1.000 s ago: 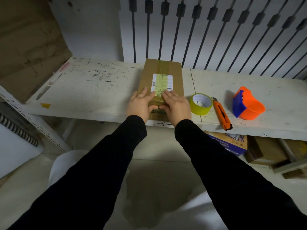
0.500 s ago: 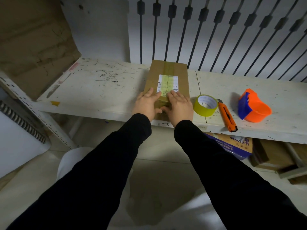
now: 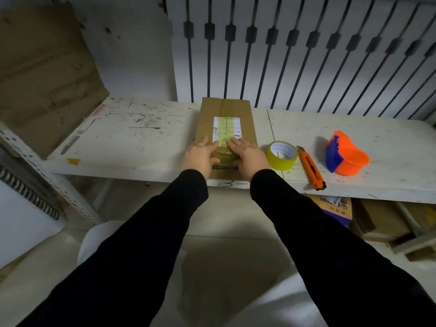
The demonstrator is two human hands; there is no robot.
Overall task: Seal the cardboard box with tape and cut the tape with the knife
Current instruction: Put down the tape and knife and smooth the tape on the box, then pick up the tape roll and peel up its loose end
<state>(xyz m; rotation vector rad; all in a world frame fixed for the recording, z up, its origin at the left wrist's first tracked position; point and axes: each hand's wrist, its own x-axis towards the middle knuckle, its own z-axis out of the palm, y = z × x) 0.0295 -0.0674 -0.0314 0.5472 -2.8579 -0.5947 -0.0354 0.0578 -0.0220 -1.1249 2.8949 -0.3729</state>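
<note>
A long brown cardboard box (image 3: pixel 226 109) lies on the white shelf (image 3: pixel 132 142), a strip of yellowish tape running down its middle over a white label. My left hand (image 3: pixel 200 156) and my right hand (image 3: pixel 250 155) lie flat on the near end of the box, palms down, fingers apart, thumbs near the tape. Neither hand holds anything. A roll of yellow tape (image 3: pixel 282 155) stands just right of my right hand. An orange utility knife (image 3: pixel 311 167) lies beside the roll, its blade end pointing away from me.
An orange and blue tape dispenser (image 3: pixel 345 155) sits further right on the shelf. A cardboard sheet (image 3: pixel 44 74) leans at the left. Boxes (image 3: pixel 335 206) are stored under the shelf at the right. A white slatted wall rises behind.
Both hands have stayed flat on the near end of the box, shifting only slightly along the tape. The tape roll, knife and dispenser have not moved.
</note>
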